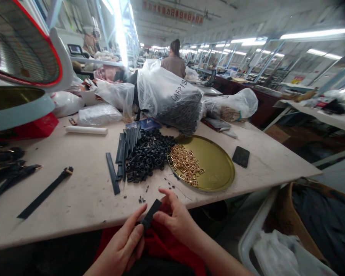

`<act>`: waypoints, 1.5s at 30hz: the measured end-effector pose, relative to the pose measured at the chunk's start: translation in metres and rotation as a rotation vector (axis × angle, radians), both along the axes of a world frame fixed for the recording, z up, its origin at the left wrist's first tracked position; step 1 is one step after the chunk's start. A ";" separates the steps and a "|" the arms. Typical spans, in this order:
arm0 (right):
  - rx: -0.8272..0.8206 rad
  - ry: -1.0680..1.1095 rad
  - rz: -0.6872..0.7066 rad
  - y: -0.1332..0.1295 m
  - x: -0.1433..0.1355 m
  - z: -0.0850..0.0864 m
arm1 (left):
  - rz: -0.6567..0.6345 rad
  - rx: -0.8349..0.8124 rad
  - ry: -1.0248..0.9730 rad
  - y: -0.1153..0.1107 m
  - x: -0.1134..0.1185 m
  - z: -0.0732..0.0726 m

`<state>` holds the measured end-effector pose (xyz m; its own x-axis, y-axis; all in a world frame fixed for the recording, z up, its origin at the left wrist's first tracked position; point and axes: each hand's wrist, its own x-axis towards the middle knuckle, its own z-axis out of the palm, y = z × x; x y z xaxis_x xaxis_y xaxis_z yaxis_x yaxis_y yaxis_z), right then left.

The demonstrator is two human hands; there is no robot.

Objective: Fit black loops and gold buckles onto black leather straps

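Over the table's front edge, my left hand (129,239) is closed around a dark strap (153,213) whose squared end points up and to the right. My right hand (174,214) is beside that end, its thumb near the strap and its index finger raised apart from the thumb. Beyond my hands lies a pile of small black loops (149,153), with flat dark strips (112,173) on its left. Gold buckles (186,164) fill the left part of a round gold tray (218,165). A strap with a buckle end (47,193) rests on the table at left.
Clear plastic bags (166,92) stand at the table's back. A black phone (241,156) lies right of the tray, a white roll (86,130) at back left. More straps (11,168) lie far left. A box (301,226) is low right. Two people are in the background.
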<state>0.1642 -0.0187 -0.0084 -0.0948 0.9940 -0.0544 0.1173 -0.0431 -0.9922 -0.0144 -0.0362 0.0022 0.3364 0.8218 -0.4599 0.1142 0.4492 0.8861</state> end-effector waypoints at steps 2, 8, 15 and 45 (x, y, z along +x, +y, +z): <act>0.135 -0.474 -0.143 0.027 0.030 0.007 | 0.072 -0.035 -0.028 0.006 -0.002 -0.004; 0.137 -1.473 -0.057 0.102 0.079 0.010 | 0.110 -0.087 -0.036 0.027 0.004 0.001; 0.214 -1.512 0.123 0.109 0.078 0.014 | 0.069 -0.029 0.004 0.032 0.004 0.001; -0.244 0.551 0.048 -0.019 -0.019 0.028 | -0.009 0.306 0.138 0.005 0.008 0.038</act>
<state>0.1452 -0.0378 0.0197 -0.2179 0.9531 -0.2102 -0.4033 -0.2841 -0.8699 -0.0063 -0.0314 0.0398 0.2955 0.9263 -0.2336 0.2454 0.1627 0.9557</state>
